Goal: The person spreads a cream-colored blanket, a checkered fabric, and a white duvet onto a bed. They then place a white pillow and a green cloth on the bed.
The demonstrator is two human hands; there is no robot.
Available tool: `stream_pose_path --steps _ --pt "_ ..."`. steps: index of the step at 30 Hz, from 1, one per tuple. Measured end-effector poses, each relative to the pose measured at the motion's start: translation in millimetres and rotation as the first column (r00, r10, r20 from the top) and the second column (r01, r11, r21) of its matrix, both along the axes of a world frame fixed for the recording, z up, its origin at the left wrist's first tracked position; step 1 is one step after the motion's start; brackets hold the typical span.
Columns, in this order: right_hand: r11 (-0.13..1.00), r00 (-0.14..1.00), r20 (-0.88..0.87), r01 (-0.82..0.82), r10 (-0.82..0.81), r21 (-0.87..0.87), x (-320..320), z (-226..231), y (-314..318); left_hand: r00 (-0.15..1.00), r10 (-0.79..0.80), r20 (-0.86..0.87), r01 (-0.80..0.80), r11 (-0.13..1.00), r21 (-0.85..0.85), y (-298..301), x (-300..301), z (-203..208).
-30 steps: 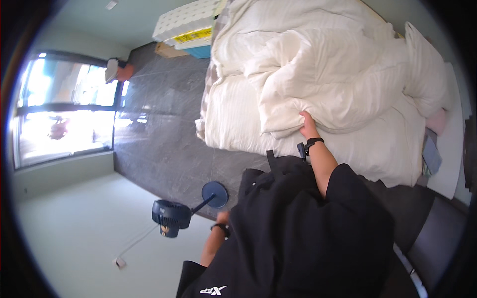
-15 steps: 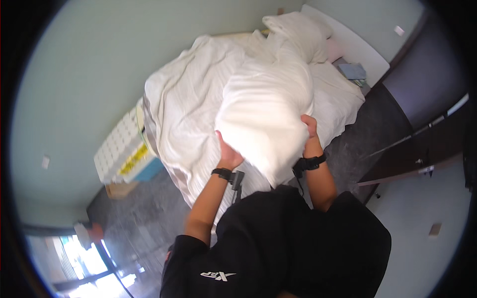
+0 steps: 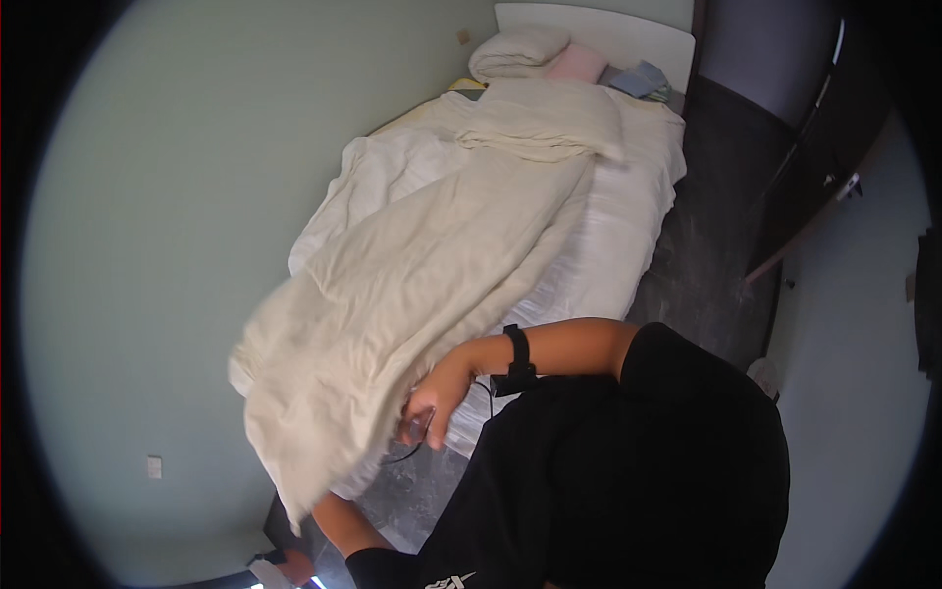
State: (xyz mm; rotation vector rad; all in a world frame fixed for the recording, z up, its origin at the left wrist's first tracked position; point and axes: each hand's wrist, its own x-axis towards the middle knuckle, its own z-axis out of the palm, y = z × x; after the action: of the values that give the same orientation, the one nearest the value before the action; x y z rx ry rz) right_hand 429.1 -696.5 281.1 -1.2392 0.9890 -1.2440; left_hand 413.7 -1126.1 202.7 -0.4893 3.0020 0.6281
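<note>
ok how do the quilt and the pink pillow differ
The quilt is cream; the pillow is pink. The quilt is long, large and rumpled; the pillow looks far smaller. The quilt reaches down to the right hand; the pillow lies near the headboard. Both lie at least partly on the bed.

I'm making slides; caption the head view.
Cream quilt across a bed, right hand at its edge, left hand hidden.

One pale green wall (image 3: 196, 245) ran along the left of the bed (image 3: 628, 236) and bore a small white plate (image 3: 154, 466); one pale blue-grey wall (image 3: 854, 393) stood at right. The floor (image 3: 721, 216) was dark grey, faintly marbled. A plain white headboard (image 3: 603, 29) closed the bed's far end. One dark brown door (image 3: 824, 167) stood at right. Bright light (image 3: 319, 581) showed at the lower edge.
</note>
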Motion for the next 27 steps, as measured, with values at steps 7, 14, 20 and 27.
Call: stream_pose_path --steps 7,14,20,27 --pt "0.771 0.452 -0.839 0.634 -0.302 0.064 -35.3 -159.2 110.3 0.654 -0.009 0.756 -0.187 0.967 0.174 -46.5 140.4 -255.1" --pt "-0.189 0.517 -0.527 0.569 -0.675 0.8 52.9 -315.9 361.4 0.553 -0.705 0.444 0.102 0.586 0.804 249.6 160.6 -389.5" --pt "-0.147 0.387 -0.278 0.336 -0.879 0.93 265.8 -398.9 519.0 0.826 -0.529 0.197 0.404 0.798 0.448 478.4 51.1 -211.3" --pt "-0.195 0.373 -0.489 0.603 -0.788 0.774 363.0 -439.3 542.9 0.449 -0.787 0.423 0.709 0.602 0.366 573.5 10.7 -270.0"
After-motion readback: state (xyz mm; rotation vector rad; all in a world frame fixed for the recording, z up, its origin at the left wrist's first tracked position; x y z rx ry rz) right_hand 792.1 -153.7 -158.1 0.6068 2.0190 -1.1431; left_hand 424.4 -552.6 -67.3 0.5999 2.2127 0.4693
